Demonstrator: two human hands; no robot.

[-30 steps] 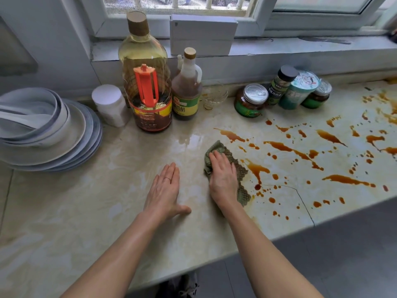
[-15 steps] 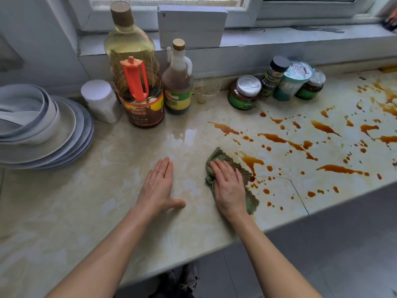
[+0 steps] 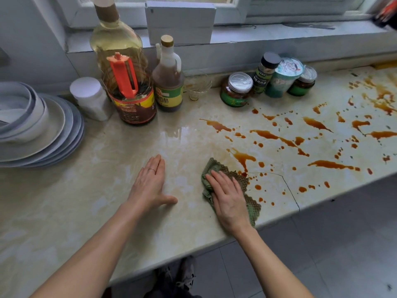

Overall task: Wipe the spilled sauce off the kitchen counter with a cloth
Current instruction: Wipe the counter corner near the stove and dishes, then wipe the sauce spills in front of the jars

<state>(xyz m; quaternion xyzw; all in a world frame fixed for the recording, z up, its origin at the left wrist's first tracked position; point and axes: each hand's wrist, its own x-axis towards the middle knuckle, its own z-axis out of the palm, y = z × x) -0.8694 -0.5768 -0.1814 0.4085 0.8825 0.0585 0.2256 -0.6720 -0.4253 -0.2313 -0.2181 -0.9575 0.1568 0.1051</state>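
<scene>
Brown sauce (image 3: pixel 272 136) lies in streaks and drops over the right half of the pale marble counter (image 3: pixel 129 147), from the middle out to the right edge. A green waffle-weave cloth (image 3: pixel 242 186) lies flat near the counter's front edge, at the left border of the spill. My right hand (image 3: pixel 227 198) presses flat on the cloth, fingers together and pointing away from me. My left hand (image 3: pixel 150 183) rests palm down on bare counter to the left of the cloth, holding nothing, thumb spread out.
At the back stand a large oil bottle (image 3: pixel 116 44), a dark sauce jar with an orange handle (image 3: pixel 131 100), a vinegar bottle (image 3: pixel 168 82), a white tub (image 3: pixel 90 97), a small glass (image 3: pixel 198 87) and several jars (image 3: pixel 236 89). Stacked plates and bowls (image 3: pixel 32 130) sit far left.
My right hand and the cloth have slid toward me and slightly right, down to the counter's front edge. My left hand has stayed in place.
</scene>
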